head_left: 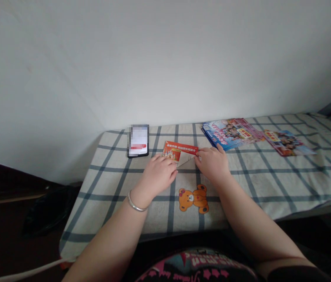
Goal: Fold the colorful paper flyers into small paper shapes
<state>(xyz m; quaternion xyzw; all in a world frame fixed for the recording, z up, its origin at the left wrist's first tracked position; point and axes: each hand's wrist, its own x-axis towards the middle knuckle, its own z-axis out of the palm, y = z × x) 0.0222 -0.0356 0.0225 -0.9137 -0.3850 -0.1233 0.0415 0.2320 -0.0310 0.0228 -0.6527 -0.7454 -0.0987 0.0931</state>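
Observation:
A red and white printed flyer (183, 148) lies on the checked tablecloth between my hands, with its lower right part folded over at a slant. My left hand (158, 174), with a silver bangle at the wrist, has its fingers curled over the flyer's lower left side. At the right end of the fold, my right hand (213, 163) pinches the paper between thumb and fingers. Parts of the flyer's lower edge are hidden under the left fingers.
A phone (138, 141) with a lit, blurred screen lies behind my left hand. Several blue and pink flyers (230, 132) are stacked at the back right, another flyer (289, 143) beside them. An orange bear print (194, 199) marks the tablecloth (106, 168). A white wall (165, 62) rises behind.

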